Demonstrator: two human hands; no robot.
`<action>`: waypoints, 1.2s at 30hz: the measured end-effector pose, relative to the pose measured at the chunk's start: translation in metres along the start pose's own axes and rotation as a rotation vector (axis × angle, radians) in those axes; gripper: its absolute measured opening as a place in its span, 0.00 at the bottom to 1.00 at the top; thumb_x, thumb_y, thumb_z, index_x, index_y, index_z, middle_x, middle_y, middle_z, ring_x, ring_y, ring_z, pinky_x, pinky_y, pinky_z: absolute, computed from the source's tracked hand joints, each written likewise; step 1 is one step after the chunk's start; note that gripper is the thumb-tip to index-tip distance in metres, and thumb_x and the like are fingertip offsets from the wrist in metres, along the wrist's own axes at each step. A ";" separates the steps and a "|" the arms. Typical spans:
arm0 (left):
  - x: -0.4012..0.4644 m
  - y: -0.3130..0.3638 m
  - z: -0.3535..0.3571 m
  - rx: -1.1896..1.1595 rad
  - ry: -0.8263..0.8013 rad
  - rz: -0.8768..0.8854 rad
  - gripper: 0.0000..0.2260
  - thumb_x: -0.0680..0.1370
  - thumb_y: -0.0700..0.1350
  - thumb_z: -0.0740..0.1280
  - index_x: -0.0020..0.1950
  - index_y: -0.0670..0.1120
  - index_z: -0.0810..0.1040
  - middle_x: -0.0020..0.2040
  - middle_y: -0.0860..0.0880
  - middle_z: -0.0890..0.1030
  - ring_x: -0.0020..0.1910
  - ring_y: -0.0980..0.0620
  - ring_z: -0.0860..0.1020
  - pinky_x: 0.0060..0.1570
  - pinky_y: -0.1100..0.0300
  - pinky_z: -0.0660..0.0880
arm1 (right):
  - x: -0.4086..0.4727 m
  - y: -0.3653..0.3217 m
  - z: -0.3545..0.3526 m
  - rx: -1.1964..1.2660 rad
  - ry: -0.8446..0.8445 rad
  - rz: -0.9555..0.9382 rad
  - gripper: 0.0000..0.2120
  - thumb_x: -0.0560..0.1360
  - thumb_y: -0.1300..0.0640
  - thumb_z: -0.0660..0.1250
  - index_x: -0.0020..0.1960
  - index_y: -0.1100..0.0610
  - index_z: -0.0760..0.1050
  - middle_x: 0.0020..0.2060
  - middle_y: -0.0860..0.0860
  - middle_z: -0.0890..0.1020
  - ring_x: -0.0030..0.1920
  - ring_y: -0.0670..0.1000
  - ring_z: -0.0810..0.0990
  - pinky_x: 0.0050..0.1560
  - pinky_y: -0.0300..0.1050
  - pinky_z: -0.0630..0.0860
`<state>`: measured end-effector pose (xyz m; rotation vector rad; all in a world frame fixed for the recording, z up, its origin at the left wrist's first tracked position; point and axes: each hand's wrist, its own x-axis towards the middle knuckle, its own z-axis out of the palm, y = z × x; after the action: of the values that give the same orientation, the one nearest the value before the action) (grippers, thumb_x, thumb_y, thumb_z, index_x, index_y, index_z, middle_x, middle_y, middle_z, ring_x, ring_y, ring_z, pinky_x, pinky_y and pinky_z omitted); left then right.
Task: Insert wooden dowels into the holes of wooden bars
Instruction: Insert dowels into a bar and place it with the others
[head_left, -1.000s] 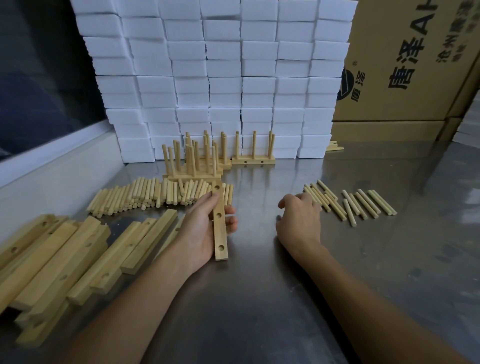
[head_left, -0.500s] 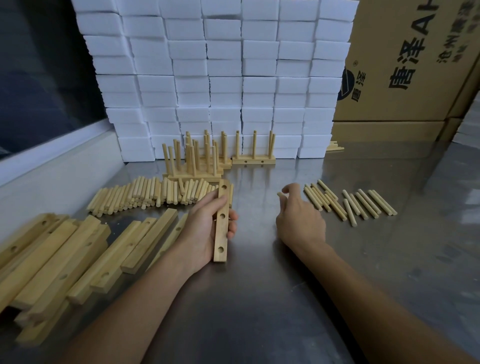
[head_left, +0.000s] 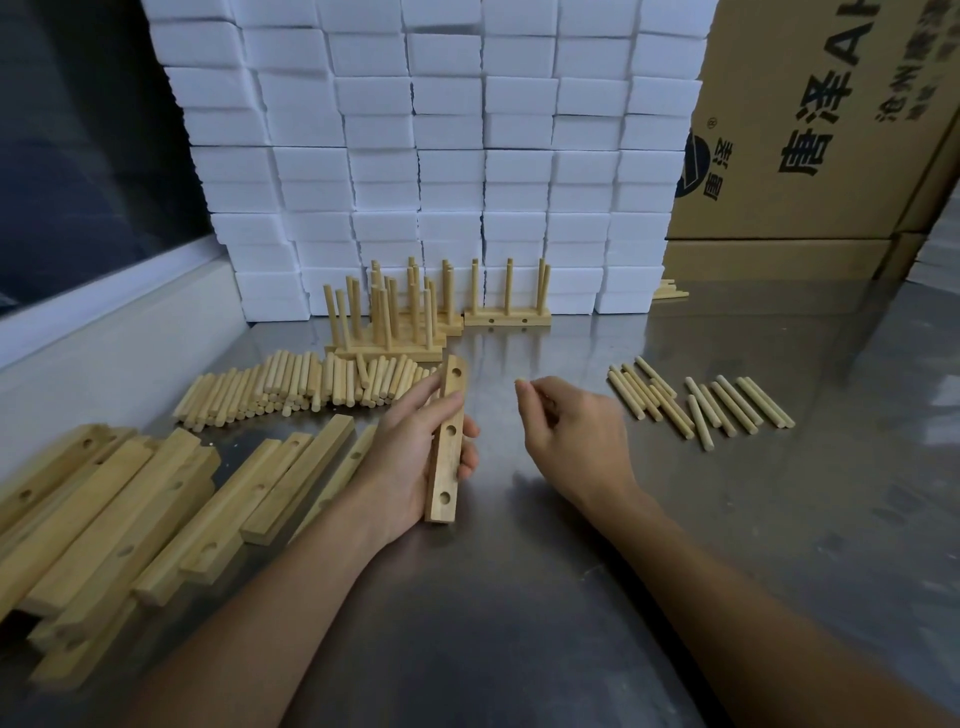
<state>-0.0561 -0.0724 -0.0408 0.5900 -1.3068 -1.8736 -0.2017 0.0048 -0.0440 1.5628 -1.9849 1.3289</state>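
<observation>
- At the middle of the worktop (head_left: 519, 597), your left hand (head_left: 415, 457) grips a bar (head_left: 447, 441), thumb on its left edge and fingers curled round its right side.
- That bar points away from you, face up, with three holes showing along it; its far end lies just beside the dowel pile (head_left: 306, 387).
- Your right hand (head_left: 571, 431) hovers just right of the bar, not touching it, fingers curled; a small pale tip shows at the fingertips, and you appear to pinch a dowel (head_left: 518, 383), though most of it is hidden.
- To your right, well apart from the bar, loose dowels (head_left: 701, 402) lie flat in a rough row on the worktop.
- On your left, the dowel pile spreads in a long band, sticks lying side by side.
- Nearer you on the left, spare bars (head_left: 130, 519) lie stacked and overlapping, several showing holes.
- Behind the pile, finished bars (head_left: 395, 317) stand crowded together with dowels upright in them; one more assembly (head_left: 507, 304) stands alone just to their right, with upright dowels.
- At the back, white blocks (head_left: 441, 156) are stacked in a wall, and cartons (head_left: 821, 130) with printed characters stand to the right of it.
</observation>
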 end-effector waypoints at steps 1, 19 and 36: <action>0.000 -0.001 0.000 0.048 -0.002 0.014 0.14 0.80 0.42 0.66 0.62 0.57 0.78 0.35 0.43 0.78 0.26 0.47 0.75 0.24 0.58 0.71 | 0.000 -0.001 0.000 0.027 0.004 -0.013 0.15 0.81 0.54 0.63 0.40 0.60 0.78 0.26 0.49 0.75 0.26 0.50 0.72 0.27 0.47 0.67; -0.003 -0.005 0.005 0.222 0.016 0.124 0.23 0.75 0.37 0.73 0.66 0.57 0.77 0.34 0.51 0.78 0.26 0.51 0.71 0.24 0.60 0.69 | -0.001 -0.005 -0.001 -0.113 -0.138 -0.167 0.11 0.81 0.53 0.62 0.58 0.51 0.81 0.32 0.50 0.79 0.32 0.53 0.75 0.30 0.47 0.71; -0.008 -0.005 0.007 0.514 -0.024 0.175 0.27 0.77 0.34 0.65 0.69 0.60 0.72 0.28 0.59 0.78 0.24 0.54 0.69 0.24 0.63 0.67 | -0.004 -0.009 -0.009 -0.275 -0.040 -0.254 0.09 0.80 0.56 0.65 0.45 0.60 0.78 0.32 0.53 0.78 0.30 0.54 0.73 0.25 0.48 0.70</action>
<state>-0.0580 -0.0613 -0.0433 0.6842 -1.8101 -1.4062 -0.1948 0.0142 -0.0371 1.6489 -1.8255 0.8935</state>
